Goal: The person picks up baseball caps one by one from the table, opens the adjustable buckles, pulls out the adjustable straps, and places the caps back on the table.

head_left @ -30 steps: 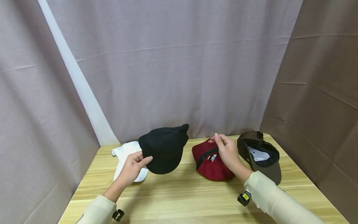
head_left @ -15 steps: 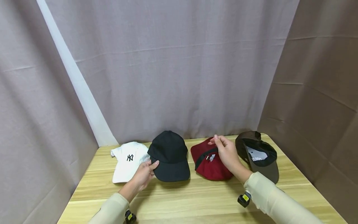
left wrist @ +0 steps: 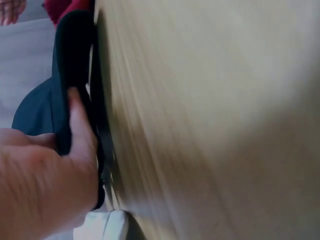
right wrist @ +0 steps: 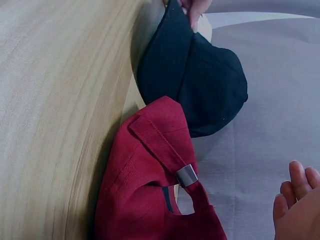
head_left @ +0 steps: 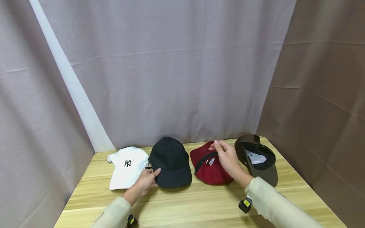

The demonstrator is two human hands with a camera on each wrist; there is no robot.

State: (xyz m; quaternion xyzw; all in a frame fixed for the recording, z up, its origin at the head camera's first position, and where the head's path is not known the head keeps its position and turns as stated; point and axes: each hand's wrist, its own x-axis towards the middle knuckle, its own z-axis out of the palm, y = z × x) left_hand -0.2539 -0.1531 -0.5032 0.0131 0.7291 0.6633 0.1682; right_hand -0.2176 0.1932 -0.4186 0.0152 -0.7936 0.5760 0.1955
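Behind the black cap (head_left: 170, 161), grey curtains (head_left: 171, 79) border a wooden table (head_left: 185, 205).

We see creased greyish cloth (head_left: 171, 72) across the upper centre, a white strip (head_left: 69, 72) slanting down the left, browner fabric (head_left: 322, 95) at right, a wood-grained table (head_left: 182, 209) along the bottom.

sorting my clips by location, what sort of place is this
Probably a curtained-off filming corner: greyish drapes hang behind a wooden table, and wrist-worn black devices suggest recording.
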